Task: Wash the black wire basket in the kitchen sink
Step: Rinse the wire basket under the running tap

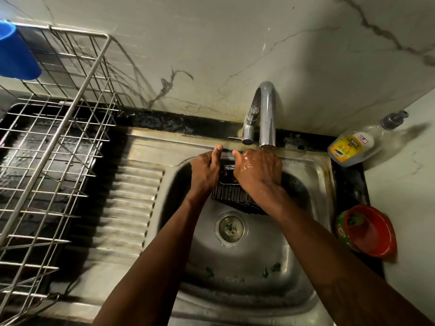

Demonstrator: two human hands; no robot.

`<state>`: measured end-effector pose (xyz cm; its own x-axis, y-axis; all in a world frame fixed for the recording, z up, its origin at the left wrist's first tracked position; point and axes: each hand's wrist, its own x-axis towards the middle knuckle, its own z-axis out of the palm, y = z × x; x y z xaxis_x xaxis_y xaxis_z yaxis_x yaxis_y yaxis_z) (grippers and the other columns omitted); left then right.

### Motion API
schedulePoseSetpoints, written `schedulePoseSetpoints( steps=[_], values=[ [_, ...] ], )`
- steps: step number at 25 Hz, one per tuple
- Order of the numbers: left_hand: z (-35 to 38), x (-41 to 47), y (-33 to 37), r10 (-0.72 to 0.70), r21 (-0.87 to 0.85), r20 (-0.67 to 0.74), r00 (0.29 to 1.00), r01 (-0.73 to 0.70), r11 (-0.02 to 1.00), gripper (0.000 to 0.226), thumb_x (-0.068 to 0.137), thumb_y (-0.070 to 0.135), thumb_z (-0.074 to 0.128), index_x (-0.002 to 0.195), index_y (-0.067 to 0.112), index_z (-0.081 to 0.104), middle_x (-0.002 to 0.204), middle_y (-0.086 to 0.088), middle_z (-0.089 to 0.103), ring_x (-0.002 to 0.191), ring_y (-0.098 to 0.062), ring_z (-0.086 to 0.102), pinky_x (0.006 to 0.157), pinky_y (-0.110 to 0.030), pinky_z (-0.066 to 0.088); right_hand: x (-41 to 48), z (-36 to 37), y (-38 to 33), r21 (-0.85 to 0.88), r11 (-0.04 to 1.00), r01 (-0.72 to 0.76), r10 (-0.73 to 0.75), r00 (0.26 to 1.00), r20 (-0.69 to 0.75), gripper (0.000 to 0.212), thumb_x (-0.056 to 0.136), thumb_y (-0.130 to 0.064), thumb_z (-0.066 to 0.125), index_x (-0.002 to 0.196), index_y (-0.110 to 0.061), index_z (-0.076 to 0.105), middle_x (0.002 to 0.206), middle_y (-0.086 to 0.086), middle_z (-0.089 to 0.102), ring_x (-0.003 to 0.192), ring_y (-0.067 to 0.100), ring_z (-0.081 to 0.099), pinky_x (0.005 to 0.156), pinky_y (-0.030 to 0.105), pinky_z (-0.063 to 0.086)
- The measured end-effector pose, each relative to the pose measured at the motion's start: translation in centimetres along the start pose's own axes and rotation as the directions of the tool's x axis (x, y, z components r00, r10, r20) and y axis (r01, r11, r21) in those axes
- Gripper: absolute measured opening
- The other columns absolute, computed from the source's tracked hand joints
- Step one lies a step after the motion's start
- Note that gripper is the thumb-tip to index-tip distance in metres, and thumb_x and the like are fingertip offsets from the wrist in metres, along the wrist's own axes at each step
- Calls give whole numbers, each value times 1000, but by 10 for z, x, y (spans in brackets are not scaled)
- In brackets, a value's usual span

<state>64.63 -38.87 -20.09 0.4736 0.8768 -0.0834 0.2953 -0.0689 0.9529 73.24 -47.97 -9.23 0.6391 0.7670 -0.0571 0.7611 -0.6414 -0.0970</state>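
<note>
Both hands hold the black wire basket [231, 196] over the back of the sink bowl [303, 234], under the tap [266, 114]. Left hand [204, 175] curls round the basket's left end, thumb raised toward the rim. Right hand [257, 169] closes over the right end, its back wet and glossy directly beneath the spout. Basket sits tilted, near edge lower, above and behind the drain [230, 228]; how the fingers lie on the far side cannot be seen.

Step judged: rinsing under running water, though the stream itself is hard to make out. Green scraps lie on the bowl floor near the front.

Next move likely calls for turning the basket so water reaches the covered ends, shifting one hand at a time to keep hold of slippery wire. Soap bottle [355, 143] lies at the right back corner, red tub [369, 230] on the right counter, drying rack [56, 128] on the left.
</note>
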Motion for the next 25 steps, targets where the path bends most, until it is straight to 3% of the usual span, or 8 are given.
schedulePoseSetpoints(
  steps=[3,5,8,12,15,18,22,25],
  values=[
    [-6,-3,-20,52,206,-68,996,-37,978,40,107,33,52,88,10,79,75,-6,75,64,-7,66,63,-24,46,4,12,-9,166,986,12,-49,974,223,24,88,-43,73,102,-24,70,100,0,67,98,21,64,81,31,48],
    [-10,-6,-27,43,203,-1,999,-41,978,39,106,36,48,88,18,77,74,3,74,71,-9,70,62,-17,43,7,28,-4,315,948,50,-147,945,291,26,82,-38,79,106,-33,70,109,-5,68,100,16,64,82,27,48],
    [-4,-16,-23,202,31,155,967,-209,977,41,98,43,41,69,22,61,60,15,57,57,1,57,53,-22,41,10,49,8,495,850,179,-269,956,116,15,90,-45,68,92,-31,66,93,-13,66,82,7,61,70,23,47],
    [19,-18,-13,3,-137,63,998,5,991,56,100,52,43,57,22,63,51,7,58,50,-10,52,48,-33,39,14,64,10,420,880,223,-149,968,-201,38,102,-52,46,82,-25,63,71,-2,67,61,14,57,62,24,42],
    [22,-10,-15,-48,-158,71,996,59,986,59,100,54,45,57,18,63,51,3,62,50,-15,56,47,-30,44,24,68,4,512,850,122,-67,990,-124,50,104,-56,36,88,-22,68,81,3,70,72,17,62,69,28,47],
    [24,-6,-22,-65,-182,138,988,90,979,67,99,63,44,65,10,67,64,-10,70,61,-36,67,57,-48,56,37,73,6,646,761,54,8,996,-94,55,104,-56,33,85,-21,70,79,3,69,72,16,65,68,28,52],
    [27,-13,-32,-208,-158,17,978,208,965,62,104,49,45,54,17,62,51,2,62,49,-14,57,48,-32,44,17,100,4,321,936,142,-85,979,-184,48,106,-48,38,83,-20,70,74,1,70,67,19,66,66,30,53],
    [26,-15,-39,-335,-165,-64,940,321,933,53,103,48,47,59,19,59,63,-1,63,65,-19,60,65,-42,52,-9,111,17,182,964,193,-178,979,-94,45,106,-49,33,82,-25,63,76,-3,70,75,20,66,72,35,44]
  ],
)
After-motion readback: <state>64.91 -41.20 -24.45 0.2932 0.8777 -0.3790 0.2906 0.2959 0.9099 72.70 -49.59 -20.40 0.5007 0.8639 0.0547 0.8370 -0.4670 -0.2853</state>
